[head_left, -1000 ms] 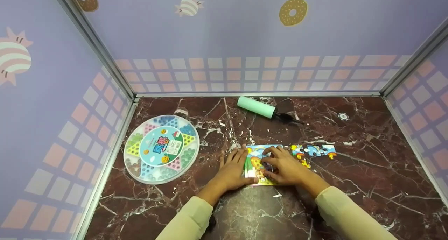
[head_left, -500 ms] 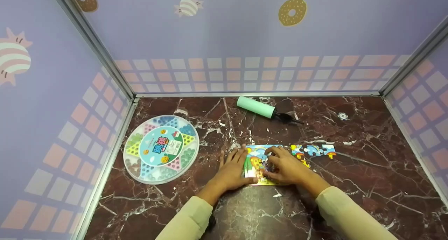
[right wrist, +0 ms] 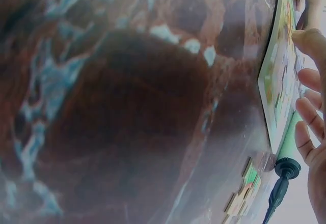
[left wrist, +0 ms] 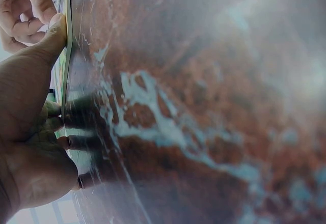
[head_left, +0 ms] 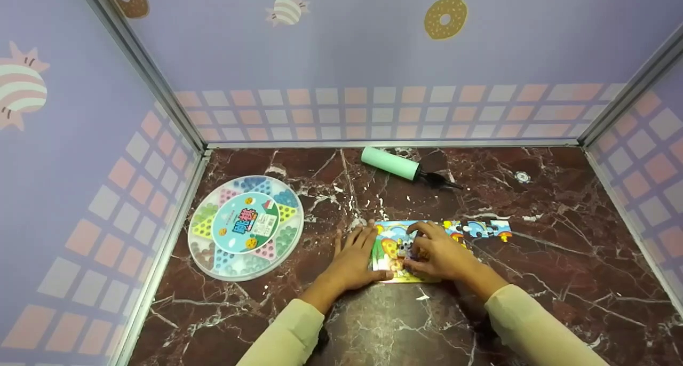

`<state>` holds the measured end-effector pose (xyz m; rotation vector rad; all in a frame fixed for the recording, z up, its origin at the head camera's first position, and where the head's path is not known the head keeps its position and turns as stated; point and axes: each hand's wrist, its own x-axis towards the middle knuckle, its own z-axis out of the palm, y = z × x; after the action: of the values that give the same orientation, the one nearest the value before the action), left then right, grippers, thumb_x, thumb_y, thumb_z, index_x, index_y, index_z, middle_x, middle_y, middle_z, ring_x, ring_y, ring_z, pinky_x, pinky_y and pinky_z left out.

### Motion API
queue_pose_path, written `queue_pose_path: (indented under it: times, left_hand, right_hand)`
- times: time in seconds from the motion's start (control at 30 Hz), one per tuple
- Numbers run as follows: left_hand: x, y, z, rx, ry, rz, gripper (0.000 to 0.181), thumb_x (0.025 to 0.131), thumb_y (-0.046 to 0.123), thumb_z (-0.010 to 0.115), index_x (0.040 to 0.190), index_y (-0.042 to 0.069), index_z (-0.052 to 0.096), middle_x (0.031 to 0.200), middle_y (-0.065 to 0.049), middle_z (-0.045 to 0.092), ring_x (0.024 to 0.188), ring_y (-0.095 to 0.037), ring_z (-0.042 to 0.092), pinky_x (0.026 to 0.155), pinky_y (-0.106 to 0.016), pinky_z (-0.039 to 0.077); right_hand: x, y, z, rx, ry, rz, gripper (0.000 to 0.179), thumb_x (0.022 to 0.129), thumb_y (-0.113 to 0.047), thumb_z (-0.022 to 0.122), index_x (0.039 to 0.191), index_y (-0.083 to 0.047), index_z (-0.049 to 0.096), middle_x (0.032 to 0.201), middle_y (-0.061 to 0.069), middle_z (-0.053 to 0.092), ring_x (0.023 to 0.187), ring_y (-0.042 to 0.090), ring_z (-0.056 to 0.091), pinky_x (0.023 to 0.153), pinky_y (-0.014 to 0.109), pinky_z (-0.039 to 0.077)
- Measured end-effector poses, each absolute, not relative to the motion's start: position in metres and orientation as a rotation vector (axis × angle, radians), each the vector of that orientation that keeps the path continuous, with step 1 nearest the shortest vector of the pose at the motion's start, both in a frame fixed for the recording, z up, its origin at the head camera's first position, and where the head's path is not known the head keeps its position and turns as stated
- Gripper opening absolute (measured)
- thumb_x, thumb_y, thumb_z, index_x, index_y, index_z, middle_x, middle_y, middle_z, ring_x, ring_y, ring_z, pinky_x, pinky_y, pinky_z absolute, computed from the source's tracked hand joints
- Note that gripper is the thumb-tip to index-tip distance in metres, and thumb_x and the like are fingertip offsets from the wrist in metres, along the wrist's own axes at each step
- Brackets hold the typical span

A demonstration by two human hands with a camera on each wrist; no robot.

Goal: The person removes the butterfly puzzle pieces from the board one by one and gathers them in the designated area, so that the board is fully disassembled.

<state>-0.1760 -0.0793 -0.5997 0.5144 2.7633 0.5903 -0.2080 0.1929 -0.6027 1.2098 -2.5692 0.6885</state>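
A colourful jigsaw puzzle [head_left: 389,247] in a flat board lies on the dark red marble surface. My left hand [head_left: 349,263] rests at its left side, fingers extended along the edge and thumb on the front corner. The left wrist view shows that thumb against the thin board edge [left wrist: 68,61]. Over the puzzle's right half, my right hand [head_left: 440,253] curves its thumb and fingers round a greyish-purple puzzle piece [head_left: 406,247], low at the board. The hand hides part of this piece. In the right wrist view, the right thumb [right wrist: 308,43] meets the board's face.
Several loose or joined puzzle pieces [head_left: 483,229] lie right of the board. A mint-green hand pump [head_left: 390,163] with a black nozzle lies behind. At left is a round Chinese checkers set [head_left: 245,227]; a small round chip [head_left: 523,177] lies back right. Patterned walls enclose the surface.
My right hand has shifted slightly rightward across the puzzle, and more of the greyish-purple picture shows by its fingertips. The left hand and the board stay in place.
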Motion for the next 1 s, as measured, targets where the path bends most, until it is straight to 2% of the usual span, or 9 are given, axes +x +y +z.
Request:
queue_pose_path:
  times: [0.17,0.43,0.63,0.83,1.0]
  left_hand:
    - [-0.176,-0.079,-0.601,0.517,2.77,0.58,0.115,0.094,0.075,0.073,0.178,0.014,0.023,0.188,-0.004,0.013,0.174,-0.034,0.017,0.138,-0.072,0.001]
    - [-0.177,-0.079,-0.602,0.524,2.772,0.592,0.117,0.093,0.075,0.074,0.178,0.013,0.023,0.188,-0.005,0.013,0.173,-0.034,0.018,0.137,-0.072,0.002]
    - [-0.176,-0.079,-0.602,0.527,2.769,0.602,0.117,0.092,0.075,0.074,0.178,0.014,0.023,0.188,-0.005,0.015,0.173,-0.035,0.018,0.137,-0.073,0.0]
    - [-0.176,-0.08,-0.602,0.536,2.757,0.608,0.116,0.094,0.076,0.071,0.179,0.015,0.02,0.188,-0.004,0.015,0.174,-0.035,0.017,0.137,-0.073,0.0]
    - [-0.176,-0.079,-0.6,0.532,2.76,0.607,0.116,0.094,0.076,0.072,0.179,0.015,0.021,0.188,-0.005,0.014,0.173,-0.035,0.018,0.137,-0.073,-0.001]
  right_hand:
    - [-0.209,0.201,-0.601,1.218,-2.543,0.676,0.03,0.084,-0.032,0.097,0.082,-0.015,0.072,0.129,0.012,0.071,0.111,0.028,0.066,0.091,0.047,0.062]
    - [-0.208,0.219,-0.599,1.18,-2.527,0.652,0.03,0.083,-0.035,0.098,0.082,-0.017,0.074,0.126,0.012,0.072,0.107,0.028,0.065,0.091,0.05,0.06]
    - [-0.205,0.234,-0.599,1.126,-2.551,0.591,0.03,0.08,-0.035,0.099,0.083,-0.017,0.076,0.127,0.012,0.073,0.113,0.03,0.064,0.099,0.055,0.058]
    - [-0.2,0.249,-0.599,1.091,-2.574,0.602,0.029,0.081,-0.034,0.099,0.085,-0.018,0.076,0.129,0.013,0.073,0.113,0.032,0.065,0.096,0.057,0.057]
    - [-0.2,0.264,-0.6,1.08,-2.548,0.606,0.027,0.08,-0.031,0.1,0.089,-0.018,0.078,0.125,0.012,0.073,0.113,0.033,0.064,0.095,0.057,0.056]
